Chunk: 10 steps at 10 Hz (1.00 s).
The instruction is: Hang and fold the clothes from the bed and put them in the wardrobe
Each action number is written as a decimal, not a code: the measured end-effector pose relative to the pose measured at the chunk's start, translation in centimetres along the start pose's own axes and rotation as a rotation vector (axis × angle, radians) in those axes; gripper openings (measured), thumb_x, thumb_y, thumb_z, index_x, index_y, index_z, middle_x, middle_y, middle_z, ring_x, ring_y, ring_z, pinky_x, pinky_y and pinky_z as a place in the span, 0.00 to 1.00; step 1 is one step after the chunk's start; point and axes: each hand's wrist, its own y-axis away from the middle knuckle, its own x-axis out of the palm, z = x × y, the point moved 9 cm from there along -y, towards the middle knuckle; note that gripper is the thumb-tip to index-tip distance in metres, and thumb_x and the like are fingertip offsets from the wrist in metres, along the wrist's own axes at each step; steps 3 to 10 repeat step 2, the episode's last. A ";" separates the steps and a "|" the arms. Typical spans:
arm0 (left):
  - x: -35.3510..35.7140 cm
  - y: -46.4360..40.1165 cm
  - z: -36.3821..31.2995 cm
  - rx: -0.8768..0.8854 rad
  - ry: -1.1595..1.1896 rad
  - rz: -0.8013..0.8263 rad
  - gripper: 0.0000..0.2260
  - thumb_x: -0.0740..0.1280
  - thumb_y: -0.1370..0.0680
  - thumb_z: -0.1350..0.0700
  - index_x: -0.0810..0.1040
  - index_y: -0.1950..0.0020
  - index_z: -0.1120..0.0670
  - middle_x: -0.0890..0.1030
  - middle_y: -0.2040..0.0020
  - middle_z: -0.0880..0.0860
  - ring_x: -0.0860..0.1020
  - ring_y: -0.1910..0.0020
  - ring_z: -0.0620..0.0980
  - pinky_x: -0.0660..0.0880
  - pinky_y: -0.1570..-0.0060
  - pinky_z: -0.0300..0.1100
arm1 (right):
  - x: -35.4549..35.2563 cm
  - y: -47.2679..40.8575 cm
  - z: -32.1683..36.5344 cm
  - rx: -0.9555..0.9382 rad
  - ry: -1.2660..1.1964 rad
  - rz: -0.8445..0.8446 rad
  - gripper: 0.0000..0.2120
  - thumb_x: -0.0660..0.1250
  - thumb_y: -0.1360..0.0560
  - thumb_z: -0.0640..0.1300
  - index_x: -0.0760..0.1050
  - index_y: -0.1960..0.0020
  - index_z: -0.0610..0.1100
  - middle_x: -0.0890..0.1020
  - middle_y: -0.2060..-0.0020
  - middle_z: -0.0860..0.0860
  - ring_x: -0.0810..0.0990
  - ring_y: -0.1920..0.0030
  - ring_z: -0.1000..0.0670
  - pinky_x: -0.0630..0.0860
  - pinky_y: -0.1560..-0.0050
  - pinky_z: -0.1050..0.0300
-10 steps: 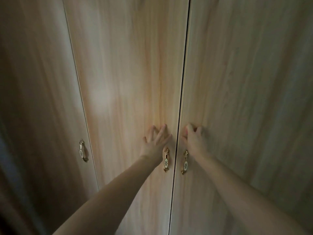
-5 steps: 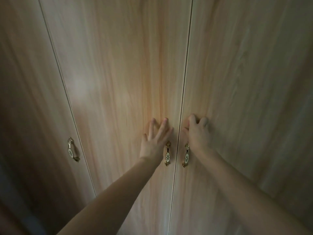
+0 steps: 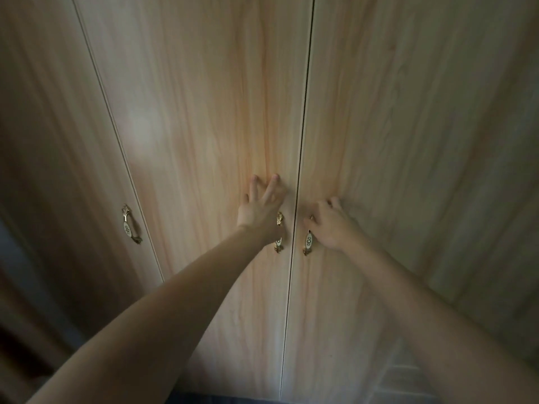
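Note:
The light wooden wardrobe fills the view, its doors closed. My left hand (image 3: 261, 207) lies flat with straight fingers on the middle door (image 3: 204, 126), just above that door's gold handle (image 3: 279, 233). My right hand (image 3: 331, 224) rests on the right door (image 3: 408, 141) with its fingers bent, right beside the right door's gold handle (image 3: 307, 242); its thumb is near the handle's top. No clothes and no bed are in view.
A third door (image 3: 52, 141) at the left carries its own gold handle (image 3: 130, 228). A dark narrow gap runs between the two doors I touch. Dark floor shows at the bottom edge.
Both hands stay on the doors. My right hand has slid down closer to its handle, and the view has shifted slightly.

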 end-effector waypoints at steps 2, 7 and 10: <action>-1.8 4.2 -1.6 -0.009 0.121 0.007 0.33 0.59 0.22 0.46 0.48 0.20 0.44 0.38 0.20 0.49 0.36 0.22 0.56 0.41 0.25 0.59 | 1.8 4.5 -1.1 -0.137 -0.035 -0.007 0.26 0.55 0.26 0.60 0.65 0.32 0.50 0.72 0.41 0.48 0.72 0.36 0.43 0.73 0.42 0.45; -1.8 4.2 -1.6 -0.009 0.121 0.007 0.33 0.59 0.22 0.46 0.48 0.20 0.44 0.38 0.20 0.49 0.36 0.22 0.56 0.41 0.25 0.59 | 1.8 4.5 -1.1 -0.137 -0.035 -0.007 0.26 0.55 0.26 0.60 0.65 0.32 0.50 0.72 0.41 0.48 0.72 0.36 0.43 0.73 0.42 0.45; -1.8 4.2 -1.6 -0.009 0.121 0.007 0.33 0.59 0.22 0.46 0.48 0.20 0.44 0.38 0.20 0.49 0.36 0.22 0.56 0.41 0.25 0.59 | 1.8 4.5 -1.1 -0.137 -0.035 -0.007 0.26 0.55 0.26 0.60 0.65 0.32 0.50 0.72 0.41 0.48 0.72 0.36 0.43 0.73 0.42 0.45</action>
